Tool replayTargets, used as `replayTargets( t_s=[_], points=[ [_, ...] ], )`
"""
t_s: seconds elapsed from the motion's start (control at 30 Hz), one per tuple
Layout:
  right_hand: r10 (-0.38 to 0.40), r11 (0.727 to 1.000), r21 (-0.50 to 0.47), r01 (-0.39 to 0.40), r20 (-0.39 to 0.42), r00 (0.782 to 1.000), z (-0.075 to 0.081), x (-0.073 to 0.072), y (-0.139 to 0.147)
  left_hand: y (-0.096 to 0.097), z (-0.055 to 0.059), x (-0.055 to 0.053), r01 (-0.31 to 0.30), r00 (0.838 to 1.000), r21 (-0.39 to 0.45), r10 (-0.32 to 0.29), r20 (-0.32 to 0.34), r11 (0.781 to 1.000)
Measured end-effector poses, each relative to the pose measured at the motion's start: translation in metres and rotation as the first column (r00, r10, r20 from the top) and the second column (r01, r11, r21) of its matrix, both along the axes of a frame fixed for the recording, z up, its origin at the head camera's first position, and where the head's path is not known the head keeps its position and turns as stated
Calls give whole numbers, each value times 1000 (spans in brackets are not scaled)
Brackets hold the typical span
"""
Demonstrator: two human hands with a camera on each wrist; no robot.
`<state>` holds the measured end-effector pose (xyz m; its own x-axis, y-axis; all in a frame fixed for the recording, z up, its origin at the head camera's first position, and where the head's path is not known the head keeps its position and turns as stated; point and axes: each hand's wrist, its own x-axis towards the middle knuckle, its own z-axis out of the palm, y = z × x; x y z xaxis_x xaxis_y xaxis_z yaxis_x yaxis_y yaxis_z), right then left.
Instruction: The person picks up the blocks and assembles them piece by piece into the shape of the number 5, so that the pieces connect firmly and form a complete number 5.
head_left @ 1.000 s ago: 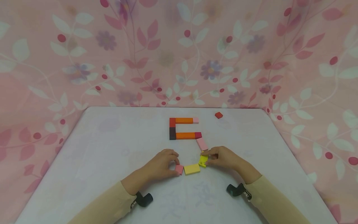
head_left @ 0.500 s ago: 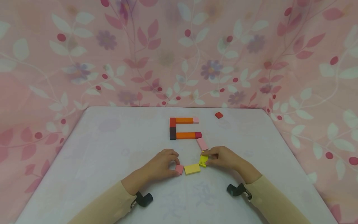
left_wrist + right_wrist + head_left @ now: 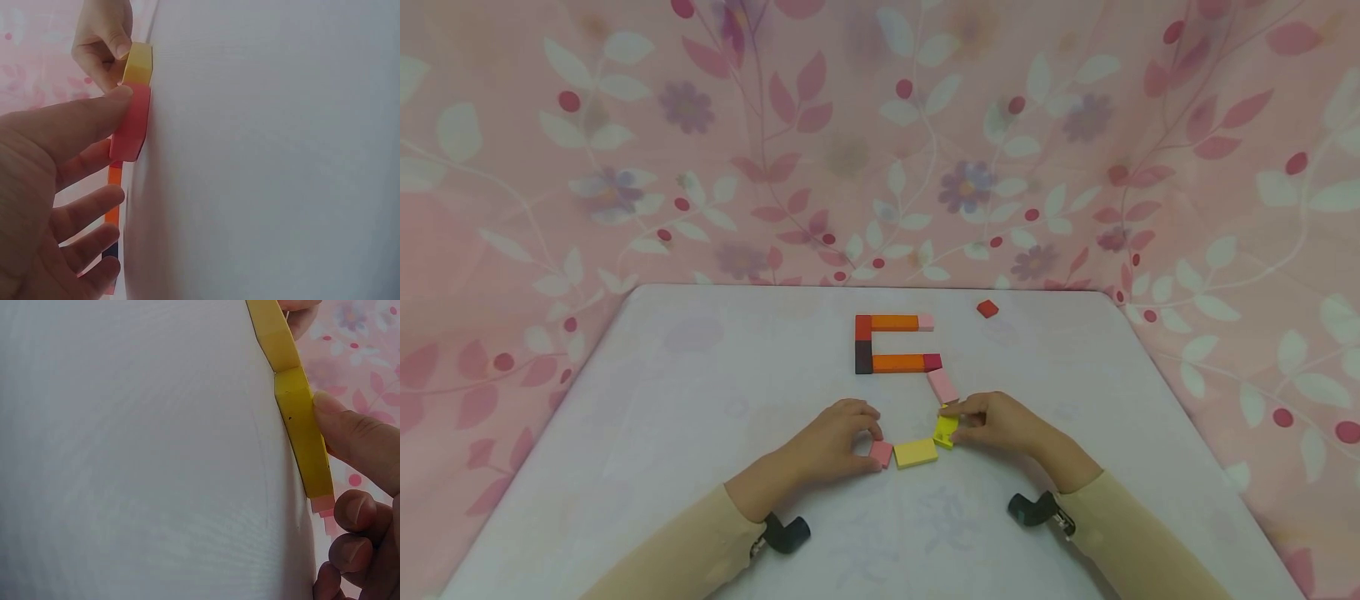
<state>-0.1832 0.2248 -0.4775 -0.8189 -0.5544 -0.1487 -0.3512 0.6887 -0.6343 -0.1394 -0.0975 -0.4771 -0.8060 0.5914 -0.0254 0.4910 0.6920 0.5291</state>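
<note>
My left hand (image 3: 831, 446) holds a small salmon-pink block (image 3: 881, 453) between thumb and forefinger, the block lying on the table. In the left wrist view the thumb lies on one end of that pink block (image 3: 132, 125), the other fingers spread apart below. My right hand (image 3: 1000, 422) grips a bright yellow block (image 3: 946, 431), its thumb at the side and a forefinger at the far end. The thumb also touches this yellow block (image 3: 303, 428) in the right wrist view. Between the two held blocks lies a pale yellow block (image 3: 915, 453), forming a curved row with them.
A light pink block (image 3: 942, 387) continues the row beyond my right fingers. It leads to a crimson block (image 3: 932, 362), orange blocks (image 3: 897, 363), a dark block (image 3: 863, 357) and a red block (image 3: 862, 327). A loose red block (image 3: 987, 309) lies near the white table's (image 3: 715, 400) back edge.
</note>
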Motion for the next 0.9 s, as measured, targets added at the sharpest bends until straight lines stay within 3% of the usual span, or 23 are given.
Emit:
replayTargets(
  t_s=[0.67,0.9],
  points=[
    [8,1000,-3,-8,7,1000,0,0,0,-3,3,2,0,1000,47,0,15,999],
    [-72,997,30,72,0,997,10,-8,4,-4,0,2,4,1000,58,-4,2,998]
  ],
)
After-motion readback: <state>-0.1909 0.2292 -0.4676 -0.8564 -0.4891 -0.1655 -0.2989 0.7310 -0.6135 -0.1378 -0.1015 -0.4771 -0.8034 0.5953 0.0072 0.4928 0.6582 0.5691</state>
